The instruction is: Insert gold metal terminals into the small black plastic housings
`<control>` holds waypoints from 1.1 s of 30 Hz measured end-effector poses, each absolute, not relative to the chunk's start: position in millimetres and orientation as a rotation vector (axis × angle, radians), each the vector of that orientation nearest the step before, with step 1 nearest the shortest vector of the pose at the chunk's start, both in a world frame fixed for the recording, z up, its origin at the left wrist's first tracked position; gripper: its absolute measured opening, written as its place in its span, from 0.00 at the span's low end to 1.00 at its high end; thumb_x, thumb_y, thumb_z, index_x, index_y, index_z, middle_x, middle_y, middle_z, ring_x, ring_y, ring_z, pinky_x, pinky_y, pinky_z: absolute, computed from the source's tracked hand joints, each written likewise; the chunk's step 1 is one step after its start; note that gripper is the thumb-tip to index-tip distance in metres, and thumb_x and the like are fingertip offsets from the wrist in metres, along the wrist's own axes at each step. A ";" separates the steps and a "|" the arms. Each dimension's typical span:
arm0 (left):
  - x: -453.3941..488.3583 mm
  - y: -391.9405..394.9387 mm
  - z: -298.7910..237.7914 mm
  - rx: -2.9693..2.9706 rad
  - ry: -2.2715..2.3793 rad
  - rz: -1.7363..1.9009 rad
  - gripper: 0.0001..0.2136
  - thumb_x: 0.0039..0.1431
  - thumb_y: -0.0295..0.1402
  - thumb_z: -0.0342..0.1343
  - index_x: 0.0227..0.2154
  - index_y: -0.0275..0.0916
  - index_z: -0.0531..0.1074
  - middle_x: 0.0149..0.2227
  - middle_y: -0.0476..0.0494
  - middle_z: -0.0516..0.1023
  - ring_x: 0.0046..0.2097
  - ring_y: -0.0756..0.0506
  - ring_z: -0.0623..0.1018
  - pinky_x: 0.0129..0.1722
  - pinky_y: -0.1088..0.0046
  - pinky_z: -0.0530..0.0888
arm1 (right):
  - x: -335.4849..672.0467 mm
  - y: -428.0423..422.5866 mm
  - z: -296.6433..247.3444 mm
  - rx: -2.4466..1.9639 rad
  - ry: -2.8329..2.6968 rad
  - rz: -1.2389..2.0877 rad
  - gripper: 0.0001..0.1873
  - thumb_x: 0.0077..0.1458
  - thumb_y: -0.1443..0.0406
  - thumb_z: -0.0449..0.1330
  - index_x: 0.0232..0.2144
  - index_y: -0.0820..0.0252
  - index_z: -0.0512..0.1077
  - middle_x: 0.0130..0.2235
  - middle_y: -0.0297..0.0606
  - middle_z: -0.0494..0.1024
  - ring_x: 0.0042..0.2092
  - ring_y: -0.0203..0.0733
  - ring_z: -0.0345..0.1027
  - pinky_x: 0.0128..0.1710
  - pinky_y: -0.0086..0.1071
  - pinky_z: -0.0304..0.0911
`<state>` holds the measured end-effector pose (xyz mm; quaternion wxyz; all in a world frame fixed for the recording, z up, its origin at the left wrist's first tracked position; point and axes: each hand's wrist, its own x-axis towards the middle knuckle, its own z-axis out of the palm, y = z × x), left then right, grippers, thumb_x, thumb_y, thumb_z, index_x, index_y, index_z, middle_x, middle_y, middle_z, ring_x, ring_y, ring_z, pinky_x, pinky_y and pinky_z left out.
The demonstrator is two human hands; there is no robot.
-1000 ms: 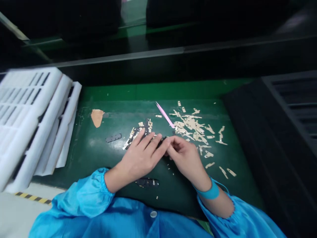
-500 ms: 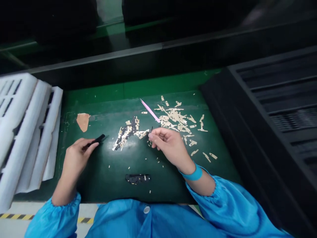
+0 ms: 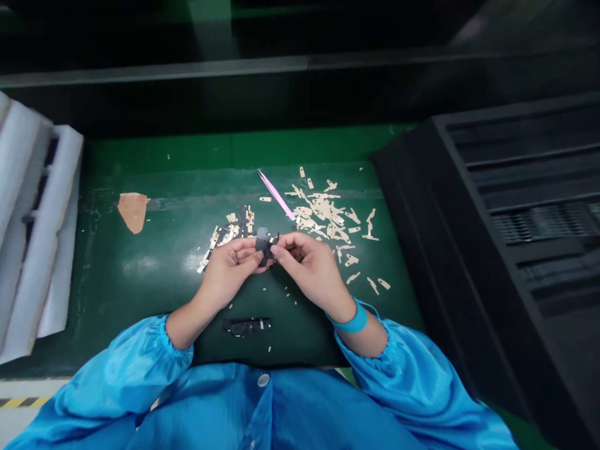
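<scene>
In the middle of the bench my two hands meet. My left hand is closed on a dark plastic part, which is tilted up between thumb and fingers. Against its right side my right hand pinches a small dark piece, too small to make out well. Behind my left hand lies a heap of black and cream strips, partly covered by it. Past my right hand are scattered many flat cream pieces, with pink tweezers beside them. Nearer my body rests another black plastic part.
White foam trays are stacked at the left edge. A brown paper scrap lies on the green mat. Tall black slotted trays border the right side, and a dark ledge runs along the back.
My left hand has brought the dark part rightward to the middle and turned it. My right hand stays near the middle, its small piece now at that part. The view has shifted slightly.
</scene>
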<state>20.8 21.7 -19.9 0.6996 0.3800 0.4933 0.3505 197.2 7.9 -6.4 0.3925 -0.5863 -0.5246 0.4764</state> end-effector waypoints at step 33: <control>21.8 17.1 -16.9 0.944 1.135 0.772 0.16 0.53 0.32 0.69 0.46 0.35 0.81 0.38 0.42 0.87 0.41 0.44 0.87 0.45 0.69 0.84 | 199.2 11.8 -11.7 -1.488 -1.359 1.243 0.08 0.59 0.60 0.63 0.30 0.57 0.74 0.26 0.32 0.79 0.27 0.34 0.70 0.29 0.30 0.65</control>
